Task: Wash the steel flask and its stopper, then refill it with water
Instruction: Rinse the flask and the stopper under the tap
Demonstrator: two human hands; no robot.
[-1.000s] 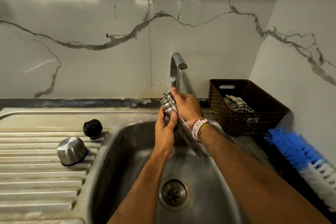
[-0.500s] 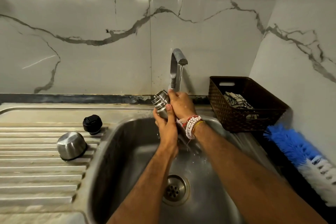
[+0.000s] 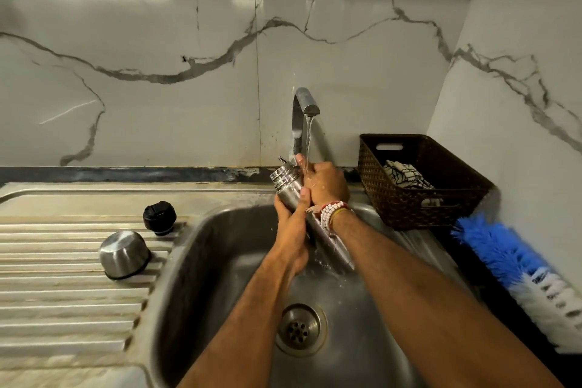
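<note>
As water runs from the tap, we see the steel flask held tilted over the sink, its threaded neck pointing up and to the left, just beside the tap's stem. The left hand is wrapped round the flask's body from below, thumb laid along the metal. The right hand is curled round the flask close under the neck, and the stream falls on its fingers. Beaded bracelets circle the right wrist, which crosses in front of the flask's lower half. Below the hands we make out the wet drain. On the ribbed steel surface to the left sit the black stopper, near the sink's back corner, and a steel cup standing mouth down, a little nearer us; the two are apart. Right of the tap stands a dark woven basket with a black-and-white cloth inside, and beside it a blue-and-white brush lies along the wall.
</note>
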